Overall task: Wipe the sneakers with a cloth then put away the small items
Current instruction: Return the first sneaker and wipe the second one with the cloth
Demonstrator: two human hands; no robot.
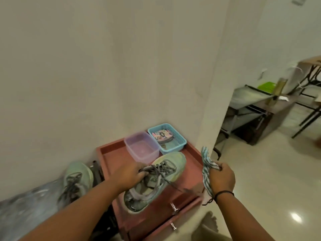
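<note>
My left hand (129, 174) grips a pale green sneaker (156, 181) by its tongue and grey laces, holding it over the red cabinet top (112, 153). A striped blue-and-white cloth (207, 169) hangs bunched in my right hand (222, 178), just right of the cabinet and apart from the shoe. The second green sneaker (76, 178) lies to the left, beside the cabinet. At the back of the cabinet top stand a clear purple tub (141, 147) and a blue basket (180, 141) holding small colourful items.
The red cabinet has two drawers with metal handles (174, 208) at its front. A wall corner (212, 119) rises just right of it. A low shelf unit (257, 115) and a table stand farther right. Shiny plastic wrap (26, 211) lies at lower left.
</note>
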